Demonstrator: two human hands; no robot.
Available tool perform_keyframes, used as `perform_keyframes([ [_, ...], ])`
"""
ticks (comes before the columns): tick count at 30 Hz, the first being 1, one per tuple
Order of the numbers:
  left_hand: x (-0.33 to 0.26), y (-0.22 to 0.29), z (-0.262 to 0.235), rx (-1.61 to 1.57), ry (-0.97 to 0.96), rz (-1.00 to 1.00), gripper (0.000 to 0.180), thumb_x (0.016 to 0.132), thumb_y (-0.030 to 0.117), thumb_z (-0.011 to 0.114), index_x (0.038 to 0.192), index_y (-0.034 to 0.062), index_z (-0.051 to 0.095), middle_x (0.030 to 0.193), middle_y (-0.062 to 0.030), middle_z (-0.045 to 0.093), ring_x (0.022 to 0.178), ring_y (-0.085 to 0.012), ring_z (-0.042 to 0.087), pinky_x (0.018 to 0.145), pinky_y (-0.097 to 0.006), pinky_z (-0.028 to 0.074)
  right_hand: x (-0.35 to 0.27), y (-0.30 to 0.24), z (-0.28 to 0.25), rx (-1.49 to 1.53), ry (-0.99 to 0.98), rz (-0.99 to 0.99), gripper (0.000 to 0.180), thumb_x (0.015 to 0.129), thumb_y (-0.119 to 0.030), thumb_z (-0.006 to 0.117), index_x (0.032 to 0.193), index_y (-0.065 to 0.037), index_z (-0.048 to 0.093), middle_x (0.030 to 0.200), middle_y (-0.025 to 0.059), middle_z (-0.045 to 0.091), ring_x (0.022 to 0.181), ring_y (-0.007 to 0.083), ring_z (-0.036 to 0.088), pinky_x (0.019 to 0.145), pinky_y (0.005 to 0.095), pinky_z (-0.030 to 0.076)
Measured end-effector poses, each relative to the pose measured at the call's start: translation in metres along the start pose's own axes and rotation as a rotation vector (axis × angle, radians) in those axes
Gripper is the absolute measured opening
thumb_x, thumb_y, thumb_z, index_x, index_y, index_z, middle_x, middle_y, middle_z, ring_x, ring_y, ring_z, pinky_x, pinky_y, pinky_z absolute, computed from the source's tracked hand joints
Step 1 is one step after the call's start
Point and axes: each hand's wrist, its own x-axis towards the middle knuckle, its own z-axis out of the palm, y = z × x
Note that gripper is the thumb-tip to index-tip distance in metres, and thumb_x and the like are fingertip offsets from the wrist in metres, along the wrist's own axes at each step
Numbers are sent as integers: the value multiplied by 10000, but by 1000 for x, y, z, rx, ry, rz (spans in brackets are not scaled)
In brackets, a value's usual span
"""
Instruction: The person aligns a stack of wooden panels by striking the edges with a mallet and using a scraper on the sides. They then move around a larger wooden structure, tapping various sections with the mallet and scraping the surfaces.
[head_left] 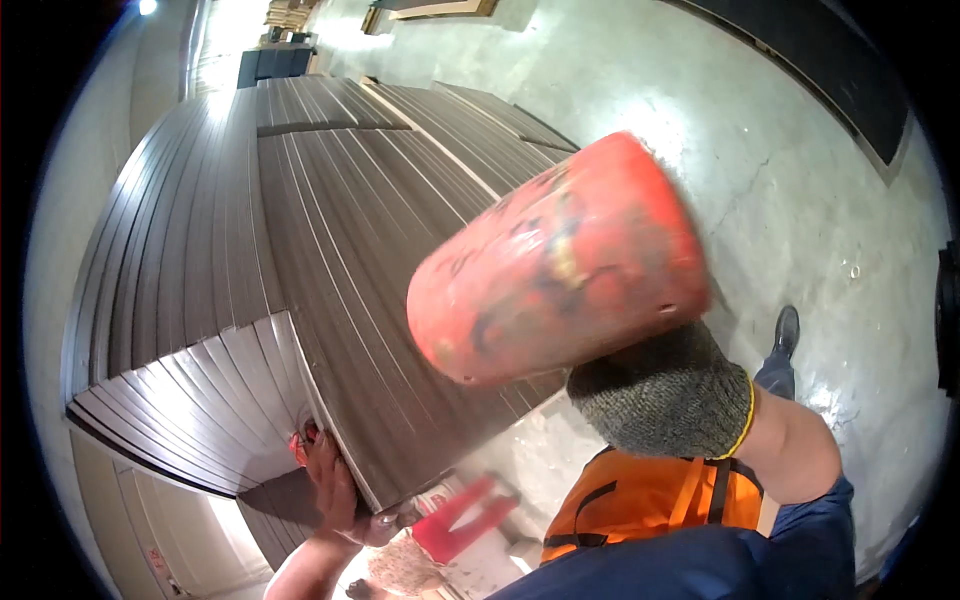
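Our right hand (650, 400) seems closed on the big red tube (560, 260). Most of its fingers are hidden behind the tube, so we cannot tell how tight the hold is. The tube is up in the air, tilted, and in front of the long pile of grey-brown ribbed boards (350, 300) as we look down. Our left hand (335, 490) is at the near end of the pile, by a small red thing (298, 448). Its fingers are a bit bent, and we cannot tell if they pinch that thing or just touch by it.

The boards already lie in a big pile, so we think that part is done. The tube is in the hand and not put down, so we guess the work with it is partway. We cannot tell how much is left.

Our right forearm (795, 440) comes in from the lower right, and the hand, in a grey knit glove (700, 415), is at the low side of the tube. Our left forearm (312, 565) reaches up from the bottom edge, with the fingers pointing up. The two hands are well apart
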Motion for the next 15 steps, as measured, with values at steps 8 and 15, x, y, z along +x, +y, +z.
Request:
perform_keyframes([
  [8, -16, 0, -3, -29, -49, -84, 647, 901, 383, 421, 1333, -87, 313, 1311, -348, 368, 1210, -486, 383, 1009, -550, 301, 9, -5, 1, 316, -149, 120, 122, 731, -171, 565, 745, -54, 596, 738, 139, 606, 651, 324, 612, 591, 435, 493],
  [15, -6, 2, -2, -61, -4, -85, 623, 874, 359, 488, 1300, -85, 390, 1303, -340, 398, 1183, -466, 409, 992, -514, 328, 15, -25, 12, 400, -204, 246, 152, 702, -199, 594, 781, -70, 611, 796, 137, 622, 739, 324, 614, 675, 419, 501],
])
